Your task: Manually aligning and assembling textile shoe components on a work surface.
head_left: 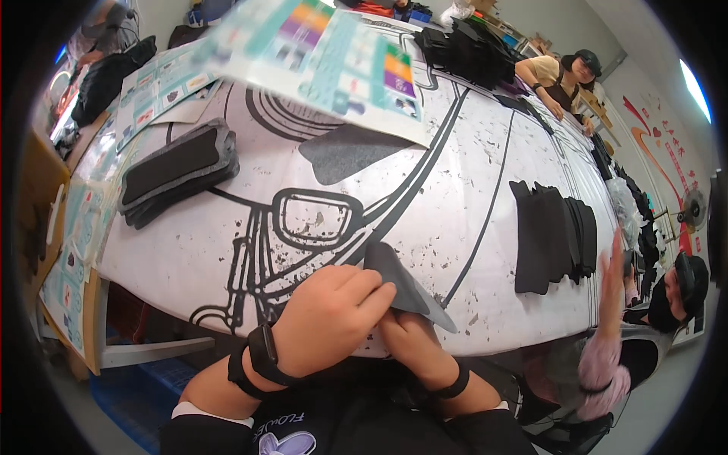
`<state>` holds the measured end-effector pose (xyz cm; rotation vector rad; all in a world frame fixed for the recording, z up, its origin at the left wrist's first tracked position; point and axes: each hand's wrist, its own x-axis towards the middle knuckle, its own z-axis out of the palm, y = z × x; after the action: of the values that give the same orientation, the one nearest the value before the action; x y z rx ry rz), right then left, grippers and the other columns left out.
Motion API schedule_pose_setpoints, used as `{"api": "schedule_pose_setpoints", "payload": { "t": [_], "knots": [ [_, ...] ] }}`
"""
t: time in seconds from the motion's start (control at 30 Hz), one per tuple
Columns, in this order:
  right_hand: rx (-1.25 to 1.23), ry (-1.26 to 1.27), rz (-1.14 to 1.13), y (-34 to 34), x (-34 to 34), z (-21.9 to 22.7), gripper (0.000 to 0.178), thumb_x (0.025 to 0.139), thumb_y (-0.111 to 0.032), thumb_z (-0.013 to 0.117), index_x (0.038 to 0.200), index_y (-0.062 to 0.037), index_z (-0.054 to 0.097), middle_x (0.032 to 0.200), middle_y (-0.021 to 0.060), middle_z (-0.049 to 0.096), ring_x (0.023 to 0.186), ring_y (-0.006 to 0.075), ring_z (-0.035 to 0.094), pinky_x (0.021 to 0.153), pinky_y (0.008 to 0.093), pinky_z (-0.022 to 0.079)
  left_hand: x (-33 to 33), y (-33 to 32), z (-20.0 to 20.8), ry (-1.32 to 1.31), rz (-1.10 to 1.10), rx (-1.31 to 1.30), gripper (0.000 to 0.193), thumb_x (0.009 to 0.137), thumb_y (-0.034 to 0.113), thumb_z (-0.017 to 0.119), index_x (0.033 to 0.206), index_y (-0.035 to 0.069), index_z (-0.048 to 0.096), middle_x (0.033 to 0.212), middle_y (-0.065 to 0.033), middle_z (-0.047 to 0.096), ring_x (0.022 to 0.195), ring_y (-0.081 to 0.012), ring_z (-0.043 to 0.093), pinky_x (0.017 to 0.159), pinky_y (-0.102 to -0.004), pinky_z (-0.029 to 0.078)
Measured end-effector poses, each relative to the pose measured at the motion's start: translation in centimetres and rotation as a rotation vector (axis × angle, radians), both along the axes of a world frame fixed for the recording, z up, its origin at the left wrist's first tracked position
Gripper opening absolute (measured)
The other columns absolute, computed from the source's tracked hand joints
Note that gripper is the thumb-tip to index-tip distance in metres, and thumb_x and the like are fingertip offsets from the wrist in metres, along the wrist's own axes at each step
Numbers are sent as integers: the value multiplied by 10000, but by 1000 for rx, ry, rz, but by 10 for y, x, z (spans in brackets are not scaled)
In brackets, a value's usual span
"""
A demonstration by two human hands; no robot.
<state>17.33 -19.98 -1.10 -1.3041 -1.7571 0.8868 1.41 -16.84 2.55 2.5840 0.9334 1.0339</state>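
Near the table's front edge, both my hands are closed on one dark grey cut fabric piece point(400, 282). My left hand point(330, 315), its wrist in a black watch, pinches the piece's left side between thumb and fingers. From below, my right hand point(413, 341) grips its lower part; some of those fingers are hidden behind it. The piece is folded or layered, with a lighter grey edge pointing down to the right. Farther off, a single grey fabric piece point(353, 154) lies flat, partly covered by a blurred printed sheet point(318, 64).
A stack of grey-edged black pieces point(178, 171) lies at left, a fanned row of black pieces point(553, 239) at right, and a black heap point(474, 53) at the far end. Printed sheets point(163, 91) cover the far left. One person point(557, 80) sits far right; a co-worker's pink sleeve point(603, 371) is nearer.
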Motion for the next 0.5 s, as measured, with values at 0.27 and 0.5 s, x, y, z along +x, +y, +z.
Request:
{"api": "schedule_pose_setpoints", "payload": {
  "t": [0.27,0.5],
  "knots": [
    [281,-181,554,-41,35,35,200,803,-264,705,923,-111,655,819,63,621,762,246,596,726,381,482,-6,-5,-1,-89,132,-83,301,668,-29,653,960,44,662,902,-87,618,790,-265,609,695,-366,488],
    [635,-610,135,-19,46,16,214,720,-124,618,924,-63,629,905,57,592,926,219,573,874,388,446,-16,-5,-1,142,-101,-173,385,630,33,657,1014,61,648,999,-73,593,924,-271,576,806,-389,446]
  ]
}}
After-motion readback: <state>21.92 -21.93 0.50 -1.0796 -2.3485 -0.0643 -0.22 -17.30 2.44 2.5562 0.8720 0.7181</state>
